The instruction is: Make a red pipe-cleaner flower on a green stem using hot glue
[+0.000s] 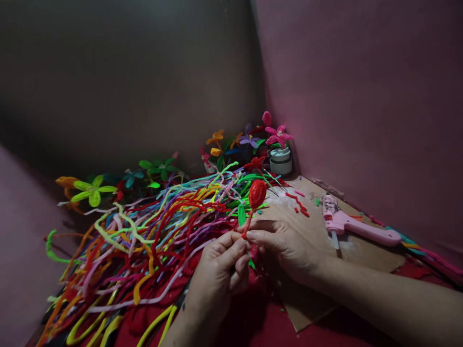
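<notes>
A red fuzzy bud (pixel 257 194) stands upright on a thin red stem, just above my two hands. My left hand (pixel 224 262) pinches the lower stem between thumb and fingers. Touching it from the right, my right hand (pixel 280 243) grips the same stem with its thumb and fingertips. A green leaf-like piece (pixel 241 215) shows behind the stem, and a bit of green (pixel 251 261) sticks out below the fingers.
Many coloured fuzzy stems (pixel 144 231) lie heaped at the left, with yellow handles (pixel 108 332) near the front. A pink glue gun (pixel 361 229) rests on a brown board (pixel 307 197) at the right. Finished flowers (pixel 94 190) and a lidded jar (pixel 280 161) stand behind.
</notes>
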Available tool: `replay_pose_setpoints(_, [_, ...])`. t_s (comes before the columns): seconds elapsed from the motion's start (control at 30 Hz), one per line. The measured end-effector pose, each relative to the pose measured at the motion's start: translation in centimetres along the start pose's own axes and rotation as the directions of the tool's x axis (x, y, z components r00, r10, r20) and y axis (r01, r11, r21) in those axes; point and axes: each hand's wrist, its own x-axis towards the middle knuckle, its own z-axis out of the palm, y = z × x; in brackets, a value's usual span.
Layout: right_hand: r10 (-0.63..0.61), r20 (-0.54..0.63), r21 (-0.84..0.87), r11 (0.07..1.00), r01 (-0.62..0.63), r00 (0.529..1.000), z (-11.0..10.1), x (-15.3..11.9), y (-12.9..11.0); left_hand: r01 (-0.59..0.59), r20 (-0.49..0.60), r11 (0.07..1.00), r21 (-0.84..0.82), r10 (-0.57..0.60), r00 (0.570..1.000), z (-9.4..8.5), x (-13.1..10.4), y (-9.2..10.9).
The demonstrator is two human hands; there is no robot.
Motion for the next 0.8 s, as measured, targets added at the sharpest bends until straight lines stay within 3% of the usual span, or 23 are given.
replay_pose_setpoints(0.17, [0.025,0.039,0.013,1.0,-0.025,0.999,-0.2,-0.1,0.1,0.101,0.167,0.987,-0.127,-0.079,0.983,-0.8,0.0,-0.1])
replay_pose_setpoints(0.27, [0.053,0.076,0.028,0.998,-0.055,0.996,-0.4,0.0,0.2,0.106,0.198,0.986,-0.127,-0.079,0.977,-0.7,-0.2,-0.1])
replay_pose_setpoints(0.33, [0.063,0.067,0.058,0.996,-0.067,0.996,-0.4,0.1,0.3,0.081,0.166,0.996,-0.036,-0.074,0.983,-0.5,-0.2,-0.1])
replay_pose_setpoints(0.4, [0.08,0.026,0.107,0.991,-0.082,0.996,-0.4,0.1,0.4,-0.013,0.077,0.982,0.189,-0.002,0.997,-0.2,-0.2,-0.1])
replay_pose_setpoints(0.47, [0.092,-0.031,0.15,0.985,-0.086,0.995,-0.3,0.1,0.5,-0.207,0.006,0.828,0.522,0.239,0.971,-0.1,-0.2,-0.4])
replay_pose_setpoints(0.5, [0.09,-0.056,0.163,0.983,-0.08,0.994,-0.2,0.1,0.6,-0.305,0.023,0.666,0.681,0.397,0.917,-0.1,-0.2,-0.6])
replay_pose_setpoints(0.53, [0.087,-0.075,0.172,0.982,-0.073,0.993,-0.1,0.0,0.6,-0.383,0.084,0.462,0.8,0.546,0.833,-0.2,-0.1,-0.9])
replay_pose_setpoints(0.6, [0.091,-0.087,0.184,0.98,-0.073,0.992,0.0,0.0,0.7,-0.435,0.261,0.068,0.898,0.712,0.651,-0.7,0.0,-1.6])
replay_pose_setpoints(0.63, [0.1,-0.089,0.177,0.981,-0.083,0.991,0.1,0.0,0.7,-0.429,0.342,-0.077,0.9,0.736,0.585,-0.9,0.1,-1.9])
replay_pose_setpoints(0.67, [0.111,-0.096,0.158,0.983,-0.095,0.989,0.1,-0.1,0.7,-0.417,0.395,-0.169,0.893,0.739,0.546,-1.2,0.2,-2.1])
replay_pose_setpoints(0.73, [0.126,-0.115,0.089,0.989,-0.116,0.985,0.2,-0.2,0.5,-0.432,0.436,-0.216,0.876,0.736,0.518,-1.5,0.3,-2.3])
replay_pose_setpoints(0.8, [0.089,-0.104,0.006,0.996,-0.089,0.991,0.3,-0.3,0.3,-0.453,0.378,-0.111,0.885,0.737,0.559,-1.4,0.2,-2.1])
